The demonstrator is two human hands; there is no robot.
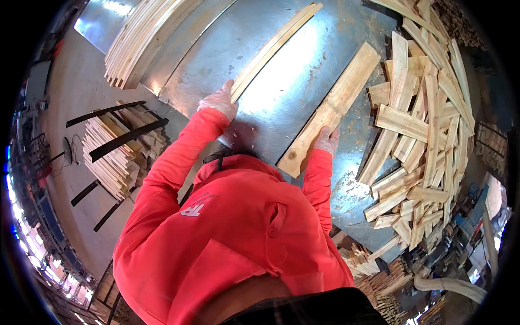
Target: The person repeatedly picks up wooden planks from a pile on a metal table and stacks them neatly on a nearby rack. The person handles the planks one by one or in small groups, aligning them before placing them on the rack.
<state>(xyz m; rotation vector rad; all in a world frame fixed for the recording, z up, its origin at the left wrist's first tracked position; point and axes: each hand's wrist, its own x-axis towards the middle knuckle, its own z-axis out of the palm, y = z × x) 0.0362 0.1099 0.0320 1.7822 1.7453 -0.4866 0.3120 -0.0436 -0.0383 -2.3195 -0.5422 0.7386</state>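
My left hand (219, 103), in a pale thin glove, is closed on the near end of a narrow wooden board (275, 47). That board stretches away over the metal tabletop (271, 111), tilted to the upper right. Over to the right, my right hand (327, 141), also gloved, grips the right edge of a wider plank (337, 103) near its lower part. A dark knot marks the plank's near end, which lies close to my body. Part of my right hand's fingers is hidden against the wood.
A loose heap of short boards (414, 124) covers the table's right side. Long boards (149, 38) are stacked neatly at the far left. Beyond the table's left edge, more boards (108, 157) sit in a rack with black bars (130, 140). A hose (452, 286) curves at lower right.
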